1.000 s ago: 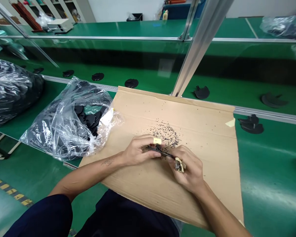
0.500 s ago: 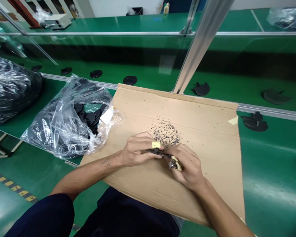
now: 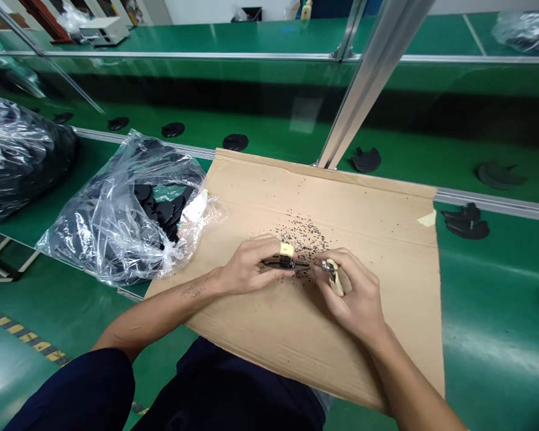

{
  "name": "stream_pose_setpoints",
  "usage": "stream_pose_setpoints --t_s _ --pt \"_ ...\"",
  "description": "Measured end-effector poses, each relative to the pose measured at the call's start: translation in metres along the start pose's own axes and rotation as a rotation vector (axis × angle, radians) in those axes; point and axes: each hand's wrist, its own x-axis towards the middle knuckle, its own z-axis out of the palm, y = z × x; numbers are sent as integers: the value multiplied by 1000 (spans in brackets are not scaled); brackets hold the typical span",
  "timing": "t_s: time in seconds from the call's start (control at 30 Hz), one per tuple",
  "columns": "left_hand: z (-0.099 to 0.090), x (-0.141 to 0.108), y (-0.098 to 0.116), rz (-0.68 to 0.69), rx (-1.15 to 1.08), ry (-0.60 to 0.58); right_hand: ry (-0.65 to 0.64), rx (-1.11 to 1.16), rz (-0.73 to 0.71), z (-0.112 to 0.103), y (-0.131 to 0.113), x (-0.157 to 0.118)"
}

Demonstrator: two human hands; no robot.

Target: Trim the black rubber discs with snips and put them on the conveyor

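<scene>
Between its thumb and fingers, my left hand (image 3: 256, 263) pinches a thin black part (image 3: 285, 263), seen nearly edge-on. Yellow tape is wrapped round one of its fingers. Just to the right, my right hand (image 3: 353, 287) is closed round a small metal-tipped tool (image 3: 330, 268) with cream-coloured handles. A narrow gap separates the tool from the black part. Both hands are over a brown cardboard sheet (image 3: 386, 269), where many small black bits (image 3: 305, 232) lie scattered beyond the hands.
An open clear plastic bag (image 3: 103, 221) of black parts overlaps the cardboard's left edge. A fuller bag (image 3: 18, 155) is at the far left. Black parts (image 3: 236, 142) are spaced along the green surface behind. A metal post (image 3: 372, 78) rises behind the cardboard; another black part (image 3: 467, 221) lies right.
My right hand and the tool have moved away from the black part to the right. My left hand has shifted slightly up with the part, which shows from a somewhat different angle.
</scene>
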Motion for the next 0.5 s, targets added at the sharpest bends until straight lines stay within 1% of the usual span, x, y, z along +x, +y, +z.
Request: stream_pose_setpoints --t_s 0.1,0.17,0.37,0.5 --pt "-2 3 -2 53 45 6 -28 -195 -63 -1 9 0" --pt "-2 4 -2 63 45 -1 -54 -268 -103 0 13 -1" --pt "-2 3 -2 93 69 -43 -98 -369 -126 3 12 -4" --pt "-2 2 -5 121 99 -51 -84 -396 -155 2 11 -4"
